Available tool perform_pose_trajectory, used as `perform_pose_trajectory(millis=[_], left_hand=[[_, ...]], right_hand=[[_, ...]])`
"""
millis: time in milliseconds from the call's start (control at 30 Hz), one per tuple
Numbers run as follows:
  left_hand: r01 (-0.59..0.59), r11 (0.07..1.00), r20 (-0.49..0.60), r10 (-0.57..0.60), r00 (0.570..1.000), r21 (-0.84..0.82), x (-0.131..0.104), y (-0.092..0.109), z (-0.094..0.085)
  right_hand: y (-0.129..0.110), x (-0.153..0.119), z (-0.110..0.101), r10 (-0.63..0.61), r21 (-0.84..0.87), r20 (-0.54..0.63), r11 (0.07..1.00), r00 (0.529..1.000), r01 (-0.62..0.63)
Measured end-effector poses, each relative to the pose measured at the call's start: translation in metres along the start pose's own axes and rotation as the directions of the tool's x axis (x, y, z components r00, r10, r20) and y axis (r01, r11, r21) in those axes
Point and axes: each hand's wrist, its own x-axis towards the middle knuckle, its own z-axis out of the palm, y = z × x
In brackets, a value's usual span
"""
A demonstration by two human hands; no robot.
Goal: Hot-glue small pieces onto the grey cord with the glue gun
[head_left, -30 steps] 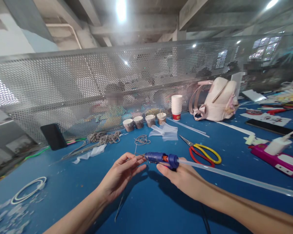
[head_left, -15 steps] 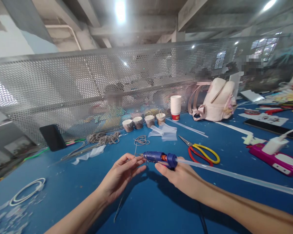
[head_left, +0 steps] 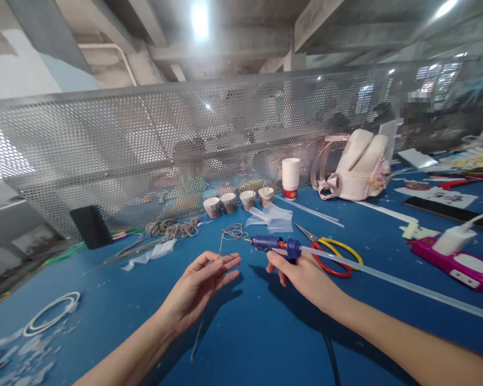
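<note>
Across the frame's middle, the mesh partition [head_left: 145, 139] borders the far side of our blue table [head_left: 241, 338]; at the lower centre, bare tabletop spreads between our forearms. Right of centre, the scissors [head_left: 338, 254] lie close by our glue gun [head_left: 276, 246], whose long glue stick [head_left: 386, 279] stretches to the right edge, passing over their handles. Our right hand [head_left: 306, 276] is wrapped round the gun, nozzle pointing left. At centre, our left hand [head_left: 201, 279] pinches the thin grey cord [head_left: 221, 244] narrowly, its other fingers extended towards the nozzle, apart from it.
</note>
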Motion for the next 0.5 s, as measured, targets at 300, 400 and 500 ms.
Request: perform_pose_trajectory(millis=[300,400,500], left_hand=[[-0.022,1.000,0.001,0.022,1.000,-0.005,-0.012,0.011,0.007],[-0.032,0.999,-0.002,0.032,0.999,-0.006,-0.021,0.017,0.009],[-0.042,0.999,-0.009,0.042,0.999,-0.007,-0.030,0.022,0.009]], right_hand=[[0.024,0.025,0.006,-0.117,-0.541,-0.036,0.837,0.992,0.079],[0.019,0.007,-0.005,-0.154,-0.660,-0.079,0.748,0.985,0.064],[0.008,-0.022,-0.018,-0.157,-0.747,-0.139,0.665,0.978,0.001]])
